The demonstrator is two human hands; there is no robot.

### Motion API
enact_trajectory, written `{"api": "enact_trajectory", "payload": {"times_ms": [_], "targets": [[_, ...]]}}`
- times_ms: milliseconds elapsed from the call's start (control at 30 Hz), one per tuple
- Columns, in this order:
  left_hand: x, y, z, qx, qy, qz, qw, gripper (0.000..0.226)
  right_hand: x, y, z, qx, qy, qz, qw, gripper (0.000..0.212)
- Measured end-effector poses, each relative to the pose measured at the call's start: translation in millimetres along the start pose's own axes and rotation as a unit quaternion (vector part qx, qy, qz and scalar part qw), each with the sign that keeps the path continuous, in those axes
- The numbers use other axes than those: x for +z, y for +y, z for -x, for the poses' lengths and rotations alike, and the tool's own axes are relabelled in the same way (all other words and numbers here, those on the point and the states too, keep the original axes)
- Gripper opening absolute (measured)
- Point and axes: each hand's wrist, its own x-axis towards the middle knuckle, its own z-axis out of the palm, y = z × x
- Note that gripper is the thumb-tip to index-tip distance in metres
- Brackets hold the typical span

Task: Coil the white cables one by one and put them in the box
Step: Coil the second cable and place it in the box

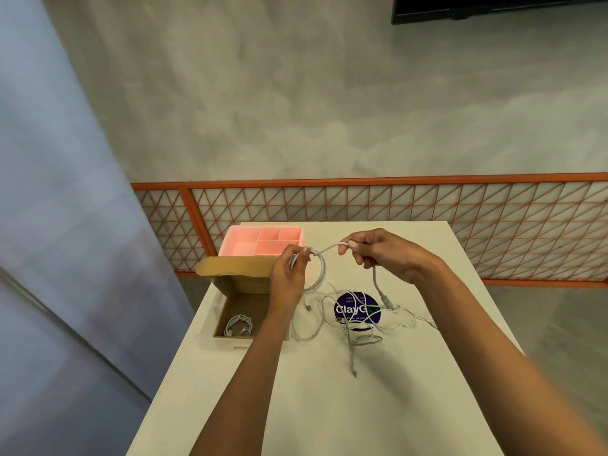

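Head view: the white cable (326,249), judged light, limp and springy, is held above the surface (296,406) near the box (243,278) at its left edge, its coil pinched in the left grip (289,278), its slack clamped in the right grip (388,255)

white table (296,406) | cardboard box (240,306) | pink tray (227,247) | purple sticker (343,299) | loose cables (362,340)

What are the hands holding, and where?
Both grip one white cable: the left hand pinches the gathered loops at their top, the right hand holds the free run beside them.
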Motion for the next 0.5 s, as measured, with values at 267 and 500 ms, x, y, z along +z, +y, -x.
{"api": "enact_trajectory", "payload": {"times_ms": [267,500], "targets": [[-10.7,13.9,4.8,-0.103,-0.175,0.143,0.969,0.02,-4.7,13.6,-2.7,0.022,0.059,-0.06,0.996,0.029],[-17.1,15.3,2.1,-0.087,-0.179,0.089,0.976,0.02,-5.1,18.1,-2.0,0.019,0.066,-0.069,0.995,0.028]]}}
